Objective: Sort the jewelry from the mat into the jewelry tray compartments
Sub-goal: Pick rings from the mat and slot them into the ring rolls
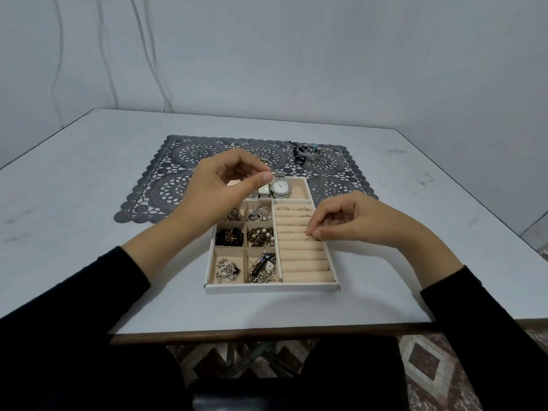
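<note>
Your right hand (350,223) is pinching a ring (309,238), so seat it upright between the rolls (304,256); left hand (219,188) pinches a spare ring (275,174).

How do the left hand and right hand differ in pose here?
The left hand is held up over the far end of the tray, by the watches; the right hand is down on the ring rolls. The left ring is in the air, while the right ring is at a slot between rolls. Both hands pinch a small ring between thumb and forefinger.
</note>
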`<act>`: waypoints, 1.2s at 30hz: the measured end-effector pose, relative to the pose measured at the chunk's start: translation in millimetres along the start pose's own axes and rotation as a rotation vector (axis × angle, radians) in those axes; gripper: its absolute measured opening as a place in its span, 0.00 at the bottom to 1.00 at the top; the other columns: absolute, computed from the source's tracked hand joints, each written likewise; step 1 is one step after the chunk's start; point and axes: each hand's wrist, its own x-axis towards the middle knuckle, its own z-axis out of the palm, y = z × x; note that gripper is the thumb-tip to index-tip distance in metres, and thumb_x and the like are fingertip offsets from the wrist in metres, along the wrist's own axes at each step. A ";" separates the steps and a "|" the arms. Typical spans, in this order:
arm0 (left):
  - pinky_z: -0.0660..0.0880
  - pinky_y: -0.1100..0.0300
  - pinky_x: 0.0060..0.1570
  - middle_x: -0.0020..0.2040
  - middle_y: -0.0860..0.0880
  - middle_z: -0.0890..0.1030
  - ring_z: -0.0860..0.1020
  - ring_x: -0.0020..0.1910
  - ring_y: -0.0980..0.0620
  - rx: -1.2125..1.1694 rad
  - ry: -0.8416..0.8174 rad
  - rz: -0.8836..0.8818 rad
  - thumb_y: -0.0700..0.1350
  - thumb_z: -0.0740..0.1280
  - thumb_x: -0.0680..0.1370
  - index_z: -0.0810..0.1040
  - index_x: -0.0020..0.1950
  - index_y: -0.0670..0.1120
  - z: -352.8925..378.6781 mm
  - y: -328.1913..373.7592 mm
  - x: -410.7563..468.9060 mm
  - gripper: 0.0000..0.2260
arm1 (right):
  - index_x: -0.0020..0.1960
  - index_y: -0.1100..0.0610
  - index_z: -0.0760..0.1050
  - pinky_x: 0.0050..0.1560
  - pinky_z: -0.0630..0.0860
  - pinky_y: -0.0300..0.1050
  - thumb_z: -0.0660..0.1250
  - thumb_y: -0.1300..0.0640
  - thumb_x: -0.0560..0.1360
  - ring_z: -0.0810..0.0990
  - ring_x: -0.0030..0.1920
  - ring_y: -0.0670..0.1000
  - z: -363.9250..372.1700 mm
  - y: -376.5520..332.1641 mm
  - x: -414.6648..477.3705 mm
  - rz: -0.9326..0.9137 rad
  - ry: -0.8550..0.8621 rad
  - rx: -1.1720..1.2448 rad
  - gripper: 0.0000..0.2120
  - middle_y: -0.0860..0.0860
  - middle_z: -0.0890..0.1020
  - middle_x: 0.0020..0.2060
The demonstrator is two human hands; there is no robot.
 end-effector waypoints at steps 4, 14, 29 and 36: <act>0.81 0.60 0.39 0.40 0.53 0.82 0.80 0.41 0.54 0.004 -0.002 -0.004 0.42 0.73 0.74 0.82 0.47 0.46 -0.3 0.2 -0.7 0.03 | 0.47 0.61 0.83 0.38 0.71 0.31 0.72 0.64 0.72 0.76 0.34 0.41 0.9 -4.7 1.8 0.028 -0.012 -0.024 0.04 0.52 0.83 0.37; 0.81 0.60 0.39 0.40 0.51 0.82 0.80 0.41 0.52 -0.005 -0.006 -0.010 0.41 0.74 0.74 0.82 0.47 0.44 0.8 1.2 -1.9 0.04 | 0.48 0.61 0.83 0.44 0.76 0.35 0.73 0.64 0.71 0.81 0.39 0.46 -0.9 -0.2 0.0 0.027 0.100 0.096 0.06 0.53 0.85 0.38; 0.78 0.63 0.46 0.42 0.51 0.84 0.81 0.43 0.53 0.121 -0.208 0.042 0.41 0.74 0.73 0.83 0.47 0.44 6.7 1.0 -6.1 0.04 | 0.65 0.55 0.75 0.59 0.66 0.35 0.64 0.52 0.78 0.75 0.61 0.49 -4.3 50.5 20.8 0.183 0.703 -0.410 0.16 0.50 0.79 0.61; 0.77 0.63 0.44 0.41 0.53 0.84 0.81 0.41 0.53 0.238 -0.384 0.077 0.44 0.76 0.72 0.84 0.46 0.45 9.7 -1.4 -7.4 0.05 | 0.57 0.65 0.75 0.57 0.72 0.53 0.61 0.53 0.79 0.77 0.54 0.58 3.0 53.3 23.2 0.229 0.574 -0.578 0.15 0.59 0.81 0.53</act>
